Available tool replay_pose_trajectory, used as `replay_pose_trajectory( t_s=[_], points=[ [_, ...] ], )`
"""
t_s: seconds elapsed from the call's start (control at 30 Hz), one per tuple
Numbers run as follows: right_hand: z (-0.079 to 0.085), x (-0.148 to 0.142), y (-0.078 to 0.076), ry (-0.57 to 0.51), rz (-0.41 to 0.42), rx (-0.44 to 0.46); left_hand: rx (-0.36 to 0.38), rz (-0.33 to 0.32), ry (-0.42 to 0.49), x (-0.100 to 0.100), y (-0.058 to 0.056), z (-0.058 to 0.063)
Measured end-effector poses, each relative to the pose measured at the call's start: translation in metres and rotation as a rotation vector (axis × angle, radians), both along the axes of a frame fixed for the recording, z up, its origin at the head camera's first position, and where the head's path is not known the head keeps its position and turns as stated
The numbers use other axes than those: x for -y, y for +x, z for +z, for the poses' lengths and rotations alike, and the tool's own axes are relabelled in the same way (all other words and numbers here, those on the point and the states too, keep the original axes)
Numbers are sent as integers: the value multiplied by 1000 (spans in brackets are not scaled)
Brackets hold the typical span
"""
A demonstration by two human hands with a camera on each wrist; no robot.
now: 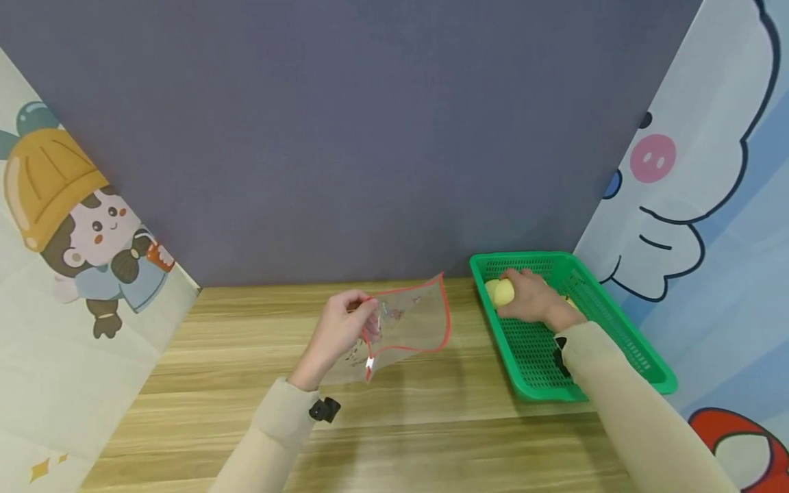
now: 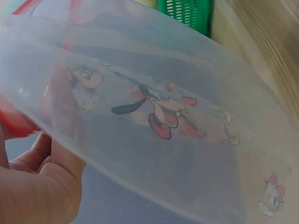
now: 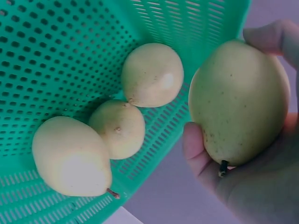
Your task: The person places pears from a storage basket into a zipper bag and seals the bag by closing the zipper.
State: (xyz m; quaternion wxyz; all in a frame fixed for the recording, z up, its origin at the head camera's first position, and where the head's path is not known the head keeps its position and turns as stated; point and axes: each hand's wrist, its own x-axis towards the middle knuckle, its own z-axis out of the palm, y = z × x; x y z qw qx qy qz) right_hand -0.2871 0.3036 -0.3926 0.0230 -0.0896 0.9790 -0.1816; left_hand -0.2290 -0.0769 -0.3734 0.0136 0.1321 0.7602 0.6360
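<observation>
My left hand (image 1: 340, 327) pinches the edge of a clear plastic bag (image 1: 419, 325) with red trim and a white slider. Cartoon figures are printed on the bag (image 2: 187, 158), which spreads to the right above the table. My right hand (image 1: 531, 300) is at the green basket (image 1: 524, 256) and grips a yellow-green pear (image 3: 240, 102) between thumb and fingers, its dark stem showing. Three more pears rest in the basket in the right wrist view: one round pear (image 3: 153, 74), a smaller pear (image 3: 119, 130) and a larger pear (image 3: 70, 156) with a stem.
The basket stands at the right of the wooden table (image 1: 431, 424), close to the back. Behind the table rises a grey panel (image 1: 370, 137). Cartoon-printed sheets hang at the left (image 1: 117, 253) and the right.
</observation>
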Motion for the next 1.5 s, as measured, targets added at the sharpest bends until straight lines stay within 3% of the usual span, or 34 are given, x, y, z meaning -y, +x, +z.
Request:
replay_pose_trajectory(
  t_s=[0.5, 1.13, 1.5],
  points=[
    [28, 11, 16, -47, 25, -82, -12, 3, -12, 1, 1, 1],
    [47, 31, 39, -267, 20, -130, -13, 1, 1, 0, 0, 2],
    [66, 54, 56, -358, 106, -211, -13, -3, 14, 0, -2, 0]
  ],
)
